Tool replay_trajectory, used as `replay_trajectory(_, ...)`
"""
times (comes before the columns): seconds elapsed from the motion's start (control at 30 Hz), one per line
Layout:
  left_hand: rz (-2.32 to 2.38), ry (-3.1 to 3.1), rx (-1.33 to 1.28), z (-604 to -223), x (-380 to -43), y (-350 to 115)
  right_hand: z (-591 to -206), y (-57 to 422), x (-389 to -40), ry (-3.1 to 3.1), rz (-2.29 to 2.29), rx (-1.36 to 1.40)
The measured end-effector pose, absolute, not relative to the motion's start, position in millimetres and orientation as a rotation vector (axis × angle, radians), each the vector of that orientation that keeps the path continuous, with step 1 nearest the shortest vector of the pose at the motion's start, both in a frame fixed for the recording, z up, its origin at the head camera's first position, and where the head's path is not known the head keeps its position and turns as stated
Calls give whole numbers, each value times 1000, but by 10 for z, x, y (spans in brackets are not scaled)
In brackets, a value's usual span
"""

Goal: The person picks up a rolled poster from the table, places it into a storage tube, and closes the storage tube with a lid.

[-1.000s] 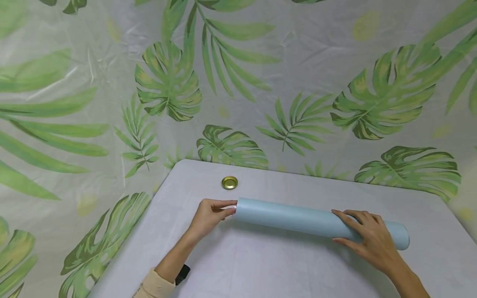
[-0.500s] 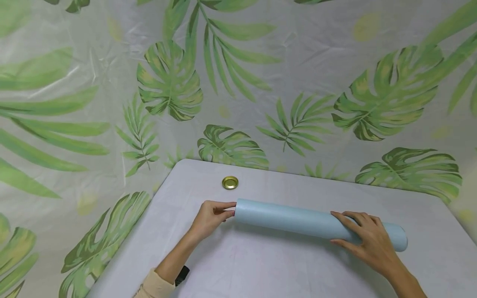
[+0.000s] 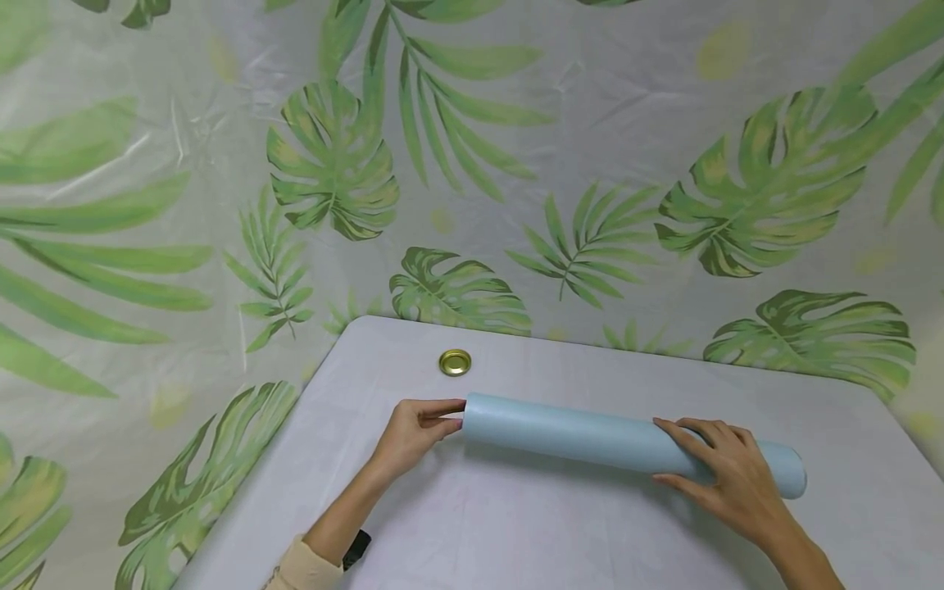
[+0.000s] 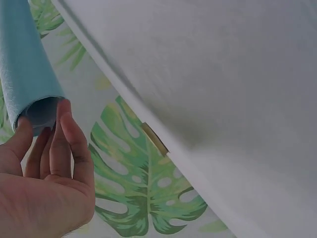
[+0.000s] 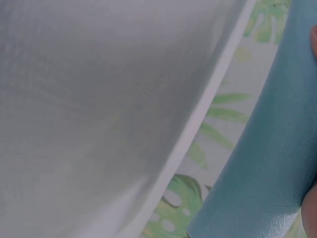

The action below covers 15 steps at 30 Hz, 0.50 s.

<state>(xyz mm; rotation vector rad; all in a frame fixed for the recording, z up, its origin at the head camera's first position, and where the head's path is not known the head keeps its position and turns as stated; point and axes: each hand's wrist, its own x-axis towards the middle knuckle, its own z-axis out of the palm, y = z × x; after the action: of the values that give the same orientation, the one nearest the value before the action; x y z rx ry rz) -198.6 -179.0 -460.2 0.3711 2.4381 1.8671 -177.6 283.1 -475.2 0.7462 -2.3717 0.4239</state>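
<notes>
Tube (image 3: 568, 434), pale blue, now a touch farther left than a second ago, with both hands moved along with it. Slight shift only: same slant, left end on the far side, right end nearer, just beyond the right hand. Held over the middle and right of the table (image 3: 516, 533), apparently off the surface, judging by the shadow beneath.

Right hand (image 3: 730, 471) wrapped over the tube near its right end, thumb on the near side, fingers across the top: a firm hold by the look of it, opened only to the tube's own thickness. No visible slip along the tube since a second ago.

Left hand (image 3: 409, 430) at the left end, thumb and fingers apart, tips at the open mouth (image 4: 42, 111). In the left wrist view, tips partly inside the rim, thumb on one side, fingers on the other. Something pale and faintly shiny within, too dim to name. Impossible to tell whether gripping that, pinching the rim or merely touching.

Lid (image 3: 455, 362), gold, on the far left of the table, unmoved, well apart from the right hand and untouched.

Little progress to read from so small a shift. Work centred on the mouth, in all likelihood, with steadying left to the right hand.
</notes>
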Motion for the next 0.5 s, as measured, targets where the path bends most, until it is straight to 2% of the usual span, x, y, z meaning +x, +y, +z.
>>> replay_trajectory(0.23,1784,2594,258,-4567,-2118,-1913,-4748,2878,-1740,-2371,427,713)
replay_trajectory(0.5,1146,3038,220,-4668,-2605,-2206,-4763,2982,-1714,-2369,417,695)
